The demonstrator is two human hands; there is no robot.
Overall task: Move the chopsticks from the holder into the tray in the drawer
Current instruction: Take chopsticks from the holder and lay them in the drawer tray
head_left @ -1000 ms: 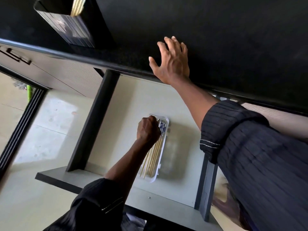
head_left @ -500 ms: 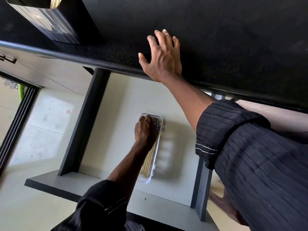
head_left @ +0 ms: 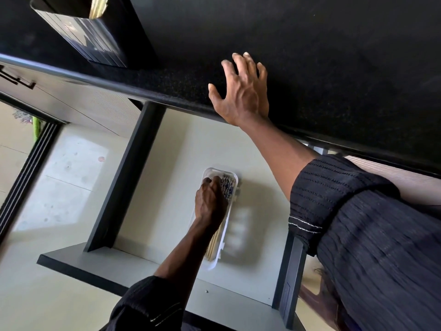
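- Reaching into the open drawer (head_left: 152,192) at lower centre, left hand (head_left: 210,204) curled down over chopsticks (head_left: 216,242) lying in the white tray (head_left: 220,255) — grip itself hidden.
- Right hand (head_left: 241,91) spread flat on the dark counter (head_left: 334,56), holding nothing.
- More sticks stand in the black holder (head_left: 95,37), upper left.
- Light, stiff, smooth — likely to roll; pinch the bundle mid-length.

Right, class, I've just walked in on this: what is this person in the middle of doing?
A person is moving chopsticks from a dark holder on the black counter into a white tray in the open drawer. The left hand is down in the tray, on the chopsticks lying there. The right hand rests flat, fingers spread, on the counter edge. A few chopsticks remain in the holder.
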